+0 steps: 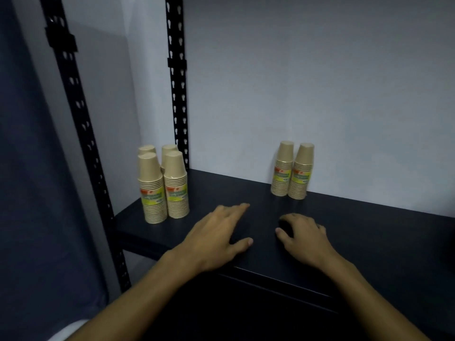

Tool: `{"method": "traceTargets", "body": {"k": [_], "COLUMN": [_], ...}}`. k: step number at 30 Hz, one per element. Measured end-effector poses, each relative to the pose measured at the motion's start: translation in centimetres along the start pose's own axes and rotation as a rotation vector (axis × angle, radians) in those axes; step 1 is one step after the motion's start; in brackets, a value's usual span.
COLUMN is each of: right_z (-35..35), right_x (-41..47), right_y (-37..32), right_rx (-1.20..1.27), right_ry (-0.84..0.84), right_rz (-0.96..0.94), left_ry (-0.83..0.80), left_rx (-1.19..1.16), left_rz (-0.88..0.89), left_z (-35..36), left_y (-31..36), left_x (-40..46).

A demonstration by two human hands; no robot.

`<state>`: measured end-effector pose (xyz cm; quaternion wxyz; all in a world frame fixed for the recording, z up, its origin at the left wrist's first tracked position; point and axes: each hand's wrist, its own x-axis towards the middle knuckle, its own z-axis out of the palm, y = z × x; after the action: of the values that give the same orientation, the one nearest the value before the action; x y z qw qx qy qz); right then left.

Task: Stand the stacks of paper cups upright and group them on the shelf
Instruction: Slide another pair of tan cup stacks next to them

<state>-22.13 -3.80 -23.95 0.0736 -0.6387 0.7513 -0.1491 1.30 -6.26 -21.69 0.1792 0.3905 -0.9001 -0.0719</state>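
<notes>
Several tan paper-cup stacks (162, 185) stand upright, rims down, in a tight cluster at the left end of the dark shelf (369, 230). Two more upright stacks (293, 171) stand side by side against the back wall, right of centre. All carry green and yellow labels. My left hand (219, 235) lies palm down on the shelf near its front edge, fingers apart, holding nothing. My right hand (302, 237) rests beside it with fingers curled loosely, also holding nothing. Both hands are well apart from the cups.
A black perforated upright (177, 82) rises at the shelf's back left corner and another (81, 124) at the front left. A pale wall (320, 94) closes the back. A dark blue curtain (29, 193) hangs to the left.
</notes>
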Motion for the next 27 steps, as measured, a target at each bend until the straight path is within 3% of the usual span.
{"method": "traceTargets", "body": {"k": [4, 8, 10, 15, 20, 27], "right_z": [-0.1, -0.3, -0.5, -0.7, 1.3, 0.7], "right_x": [1.9, 4.0, 5.0, 6.6, 7.1, 6.2], "right_y": [-4.9, -10.2, -13.0, -18.3, -19.4, -14.6], "right_rx": [0.189, 0.412, 0.521, 0.719, 0.781, 0.809], "right_ry": [-0.088, -0.024, -0.005, -0.033, -0.061, 0.034], "right_rz": [-0.219, -0.338, -0.373, -0.388, -0.436, -0.480], "left_ry": [0.421, 0.698, 0.722, 0.585, 0.650, 0.599], "left_rx": [-0.100, -0.001, 0.037, -0.017, -0.125, -0.245], "left_rz": [0.061, -0.095, -0.249, -0.499, -0.462, -0.378], "left_z": [-5.7, -10.5, -11.7, -11.4, -10.2, -9.7], "left_y": [-2.9, -6.0, -7.9, -10.6, -10.6, -9.5], "left_x": [-1.9, -2.2, -2.3, -2.6, -2.7, -1.5]}}
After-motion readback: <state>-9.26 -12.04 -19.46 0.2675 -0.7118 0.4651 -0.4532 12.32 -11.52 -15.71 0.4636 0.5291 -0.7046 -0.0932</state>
